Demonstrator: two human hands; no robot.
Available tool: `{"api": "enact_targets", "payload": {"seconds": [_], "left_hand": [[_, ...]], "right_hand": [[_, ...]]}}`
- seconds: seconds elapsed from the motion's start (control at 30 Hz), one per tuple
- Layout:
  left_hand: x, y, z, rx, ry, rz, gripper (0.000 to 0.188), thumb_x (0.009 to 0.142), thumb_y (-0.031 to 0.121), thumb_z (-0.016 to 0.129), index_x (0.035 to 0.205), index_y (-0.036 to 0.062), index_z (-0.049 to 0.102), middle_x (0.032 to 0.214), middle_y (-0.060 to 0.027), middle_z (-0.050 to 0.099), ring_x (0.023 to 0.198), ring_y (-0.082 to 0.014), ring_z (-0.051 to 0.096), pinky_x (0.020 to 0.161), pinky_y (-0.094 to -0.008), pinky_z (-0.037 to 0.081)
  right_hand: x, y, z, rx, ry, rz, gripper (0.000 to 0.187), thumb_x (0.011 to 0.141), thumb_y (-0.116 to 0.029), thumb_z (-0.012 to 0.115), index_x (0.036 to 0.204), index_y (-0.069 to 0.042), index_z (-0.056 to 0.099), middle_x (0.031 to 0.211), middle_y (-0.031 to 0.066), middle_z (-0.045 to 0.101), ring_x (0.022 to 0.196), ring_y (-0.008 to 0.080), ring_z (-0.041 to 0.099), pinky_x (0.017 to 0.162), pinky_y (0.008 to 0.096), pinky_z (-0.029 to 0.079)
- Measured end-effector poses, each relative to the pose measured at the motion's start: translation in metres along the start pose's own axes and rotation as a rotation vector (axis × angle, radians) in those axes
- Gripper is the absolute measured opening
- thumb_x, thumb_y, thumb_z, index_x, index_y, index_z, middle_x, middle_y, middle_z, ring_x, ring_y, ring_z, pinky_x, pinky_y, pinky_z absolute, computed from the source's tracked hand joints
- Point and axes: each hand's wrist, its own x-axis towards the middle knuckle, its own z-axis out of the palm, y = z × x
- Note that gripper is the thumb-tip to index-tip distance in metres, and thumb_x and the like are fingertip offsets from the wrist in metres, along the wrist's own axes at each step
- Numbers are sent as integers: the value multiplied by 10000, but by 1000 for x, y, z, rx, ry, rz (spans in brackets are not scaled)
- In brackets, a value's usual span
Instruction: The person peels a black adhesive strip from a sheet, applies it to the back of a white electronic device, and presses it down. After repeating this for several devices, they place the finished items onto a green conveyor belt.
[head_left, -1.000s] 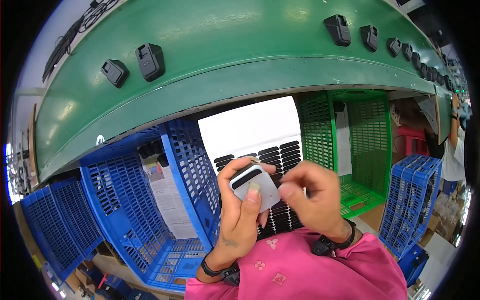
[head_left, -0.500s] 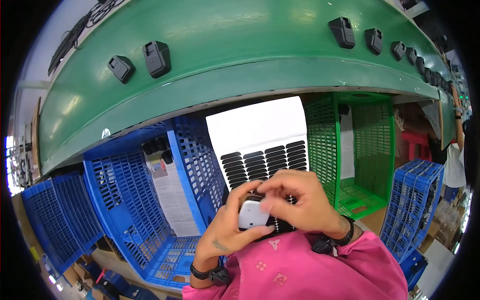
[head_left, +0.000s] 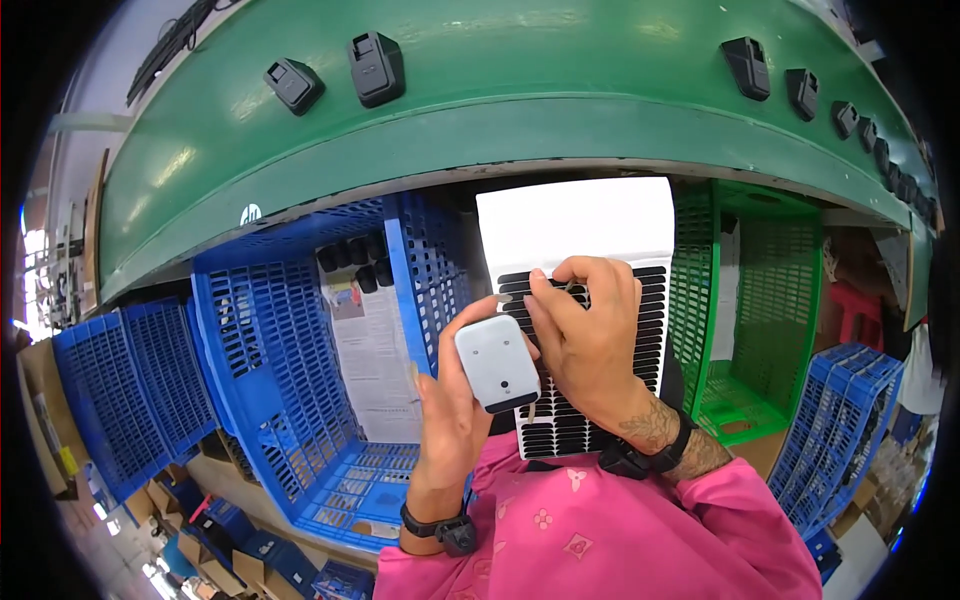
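White box (head_left: 497,350): From far away, I see it in front of the left edge of the striped sheet (head_left: 575,222), with its dark end toward the pink top (head_left: 520,545).
Left hand (head_left: 450,415): My fingers curl round the box, but the thumb stands off its side.
Box worry: It could slip or tip, because that thumb isn't pressing on it.
Right hand (head_left: 600,340): Finger and thumb are close together over the sheet's upper rows. I can't make out if they pinch anything.
Strip worry: A black strip (head_left: 653,320) could bend or rip if I pinch or pull too hard.
Sheet worry: It could slide toward the blue crate (head_left: 405,290) on its left if my right hand drags it.
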Motion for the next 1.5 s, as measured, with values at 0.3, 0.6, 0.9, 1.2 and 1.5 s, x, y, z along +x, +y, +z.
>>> {"api": "enact_targets", "payload": {"seconds": [0.3,0.6,0.9,1.2,1.5], "left_hand": [[3,9,7,6,17,-104,632,938,503,371,1330,16,274,1012,-170,532,836,-245,595,737,-347,505],[-2,15,31,270,-238,-45,502,874,108,516,1299,-12,277,1123,-172,514,963,-202,548,839,-315,449],[-2,14,50,416,-322,-6,643,813,69,626,1324,3,241,1143,-132,484,1009,-180,507,858,-306,435],[-3,15,54,455,-343,3,634,833,113,625,1319,-11,237,1162,-157,477,1027,-201,509,882,-327,425],[0,15,55,559,-381,72,618,863,150,618,1311,-39,238,1138,-247,488,1003,-330,573,861,-388,458]], "right_hand": [[2,4,-20,434,4,211,118,741,-3,660,794,-38,561,863,71,520,834,203,492,758,317,403],[14,1,-107,1375,-377,652,90,802,47,608,832,21,527,726,17,553,608,30,522,514,182,407],[14,4,-119,1391,-268,748,92,780,58,621,813,43,537,701,26,568,580,31,523,490,179,402],[17,8,-122,1422,-305,769,92,779,48,630,807,39,543,702,27,578,585,24,524,494,170,400],[16,11,-122,1440,-312,787,94,780,54,630,813,40,543,696,26,581,587,24,533,489,167,402]]}}
